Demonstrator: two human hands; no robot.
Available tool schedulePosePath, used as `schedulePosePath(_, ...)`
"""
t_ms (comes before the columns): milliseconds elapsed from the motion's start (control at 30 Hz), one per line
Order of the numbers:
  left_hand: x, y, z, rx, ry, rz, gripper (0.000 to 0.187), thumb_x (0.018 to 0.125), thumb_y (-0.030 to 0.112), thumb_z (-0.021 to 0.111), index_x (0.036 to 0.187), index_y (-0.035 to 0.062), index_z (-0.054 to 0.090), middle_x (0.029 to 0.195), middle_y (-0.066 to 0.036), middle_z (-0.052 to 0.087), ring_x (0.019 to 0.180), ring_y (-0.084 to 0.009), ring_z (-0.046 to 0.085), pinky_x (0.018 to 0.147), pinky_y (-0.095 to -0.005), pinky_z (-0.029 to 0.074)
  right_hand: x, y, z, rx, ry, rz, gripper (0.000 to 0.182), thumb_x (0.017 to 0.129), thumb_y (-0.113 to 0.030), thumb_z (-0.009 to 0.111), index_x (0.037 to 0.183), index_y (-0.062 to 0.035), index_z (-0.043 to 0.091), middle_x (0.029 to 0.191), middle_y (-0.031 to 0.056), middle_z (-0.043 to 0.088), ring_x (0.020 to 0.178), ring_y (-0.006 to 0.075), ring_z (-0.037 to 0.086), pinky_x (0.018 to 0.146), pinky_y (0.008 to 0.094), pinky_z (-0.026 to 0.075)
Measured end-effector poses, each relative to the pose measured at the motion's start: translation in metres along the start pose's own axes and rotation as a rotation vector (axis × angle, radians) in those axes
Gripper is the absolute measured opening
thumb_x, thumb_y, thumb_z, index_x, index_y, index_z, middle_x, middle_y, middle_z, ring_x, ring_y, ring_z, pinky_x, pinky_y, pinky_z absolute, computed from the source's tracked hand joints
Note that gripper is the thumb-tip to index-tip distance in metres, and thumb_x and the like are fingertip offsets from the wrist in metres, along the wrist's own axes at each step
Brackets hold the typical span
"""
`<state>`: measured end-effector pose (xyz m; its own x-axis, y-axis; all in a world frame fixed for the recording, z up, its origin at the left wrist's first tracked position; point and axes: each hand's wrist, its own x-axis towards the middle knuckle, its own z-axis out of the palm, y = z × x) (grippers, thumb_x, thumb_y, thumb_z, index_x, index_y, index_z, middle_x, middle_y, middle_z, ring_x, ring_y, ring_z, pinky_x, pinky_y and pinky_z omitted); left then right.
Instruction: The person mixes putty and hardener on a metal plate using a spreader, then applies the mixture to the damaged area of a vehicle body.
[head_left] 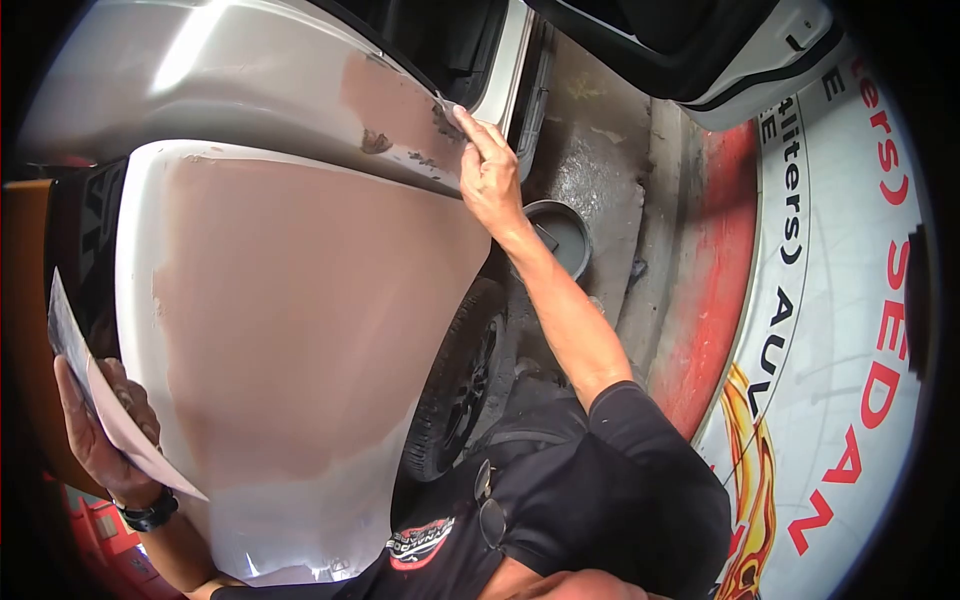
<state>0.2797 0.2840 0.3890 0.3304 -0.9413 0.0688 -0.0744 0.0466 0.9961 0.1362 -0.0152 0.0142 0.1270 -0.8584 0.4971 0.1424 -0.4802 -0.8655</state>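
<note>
My right hand (490, 180) reaches out to the upper silver car panel (270, 75), its fingers pinching a small thin flat piece, perhaps a spreader (446, 103), against the panel's edge. Beside it lies a brownish patch (385, 100) with dark chipped spots. My left hand (100, 425), with a watch on the wrist, grips a thin flat board (125, 410). The board's face towards the car is pale pink, and its far end looks grey. Between my hands spreads a large white car panel (140, 260), mostly covered by a dull brownish-pink coat (320, 300).
A wheel (460, 380) sits beside the large panel. On the wet floor stands a round bucket (560, 235) with greyish contents. To the right are a red-painted kerb (715, 270) and a white lettered banner (850, 300). Another vehicle's part (720, 60) overhangs the top right.
</note>
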Motion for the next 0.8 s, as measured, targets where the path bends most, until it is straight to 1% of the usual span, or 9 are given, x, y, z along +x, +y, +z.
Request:
schedulePosePath(33, 0.0, 0.001, 0.002, -0.01, -0.018, -0.01, 0.041, 0.107, 0.024, 0.037, 0.147, 0.0132, 0.042, 0.105, -0.019, 0.059, 0.064, -0.0164, 0.053, 0.048, -0.0239, 0.052, -0.001, 0.001, 0.003, 0.028, 0.005, -0.004, 0.051, 0.083, 0.012, 0.047, 0.131, -0.0026, 0.059, 0.114, 0.0209, 0.063, 0.104, 0.0356, 0.063, 0.092, 0.0389, 0.051)
schedulePosePath(167, 0.002, 0.001, 0.01, -0.02, -0.039, -0.011, 0.039, 0.107, 0.023, 0.039, 0.142, 0.0076, 0.046, 0.099, -0.02, 0.058, 0.063, -0.0155, 0.054, 0.044, -0.0203, 0.05, -0.008, 0.002, 0.017, -0.014, 0.043, 0.005, 0.057, 0.079, 0.014, 0.047, 0.132, -0.003, 0.058, 0.117, 0.0213, 0.06, 0.108, 0.0367, 0.061, 0.094, 0.0391, 0.05)
schedulePosePath(267, 0.005, 0.002, 0.013, -0.02, -0.012, -0.054, 0.037, 0.107, 0.024, 0.039, 0.133, 0.0003, 0.05, 0.086, -0.016, 0.054, 0.057, -0.0133, 0.052, 0.042, -0.0192, 0.048, -0.009, 0.003, 0.028, -0.069, 0.079, -0.001, 0.06, 0.077, 0.015, 0.048, 0.133, -0.0031, 0.057, 0.119, 0.0206, 0.059, 0.108, 0.0365, 0.061, 0.095, 0.0391, 0.049)
schedulePosePath(300, 0.006, 0.005, 0.008, -0.003, -0.041, -0.085, 0.037, 0.107, 0.024, 0.039, 0.132, -0.0008, 0.05, 0.084, -0.014, 0.053, 0.056, -0.0127, 0.051, 0.041, -0.0189, 0.048, -0.011, -0.002, 0.029, -0.059, 0.073, 0.028, 0.061, 0.075, 0.015, 0.051, 0.133, -0.0026, 0.057, 0.12, 0.0196, 0.057, 0.109, 0.0367, 0.059, 0.096, 0.0394, 0.048)
schedulePosePath(433, 0.006, 0.005, 0.007, 0.016, 0.005, -0.084, 0.035, 0.107, 0.025, 0.038, 0.123, -0.0031, 0.052, 0.075, -0.011, 0.05, 0.046, -0.011, 0.047, 0.038, -0.0186, 0.045, -0.024, -0.004, 0.036, -0.082, 0.085, 0.004, 0.063, 0.072, 0.014, 0.056, 0.132, -0.0026, 0.058, 0.12, 0.0192, 0.057, 0.111, 0.0376, 0.058, 0.098, 0.0408, 0.047)
schedulePosePath(533, 0.006, 0.005, 0.014, 0.004, 0.122, -0.046, 0.039, 0.108, 0.031, 0.034, 0.107, -0.0037, 0.052, 0.071, -0.015, 0.055, 0.042, -0.0189, 0.056, 0.035, -0.0246, 0.051, -0.034, -0.004, 0.019, -0.042, -0.015, 0.005, 0.063, 0.072, 0.014, 0.055, 0.132, -0.0034, 0.058, 0.119, 0.02, 0.058, 0.111, 0.0371, 0.058, 0.097, 0.0403, 0.047)
schedulePosePath(567, 0.007, 0.005, 0.012, 0.041, 0.051, -0.057, 0.039, 0.108, 0.03, 0.035, 0.114, -0.0037, 0.053, 0.073, -0.013, 0.054, 0.043, -0.0155, 0.052, 0.035, -0.0219, 0.047, -0.033, -0.003, 0.012, -0.001, -0.04, -0.005, 0.061, 0.074, 0.014, 0.053, 0.132, -0.004, 0.058, 0.118, 0.0207, 0.059, 0.111, 0.0371, 0.059, 0.097, 0.0401, 0.048)
schedulePosePath(633, 0.008, 0.005, 0.012, 0.077, -0.009, -0.067, 0.04, 0.108, 0.029, 0.036, 0.121, -0.004, 0.055, 0.074, -0.012, 0.053, 0.044, -0.0126, 0.049, 0.035, -0.0195, 0.045, -0.028, -0.001, 0.009, 0.0, 0.009, 0.015, 0.06, 0.075, 0.014, 0.05, 0.132, -0.0036, 0.058, 0.118, 0.021, 0.059, 0.11, 0.037, 0.059, 0.096, 0.04, 0.048)
schedulePosePath(800, 0.01, 0.004, 0.014, 0.03, -0.025, -0.083, 0.042, 0.108, 0.03, 0.035, 0.116, -0.0049, 0.055, 0.074, -0.013, 0.053, 0.043, -0.0141, 0.049, 0.035, -0.0209, 0.046, -0.009, 0.004, 0.019, -0.027, 0.069, 0.02, 0.058, 0.077, 0.014, 0.047, 0.132, -0.0029, 0.058, 0.118, 0.0214, 0.059, 0.11, 0.0376, 0.06, 0.097, 0.0405, 0.048)
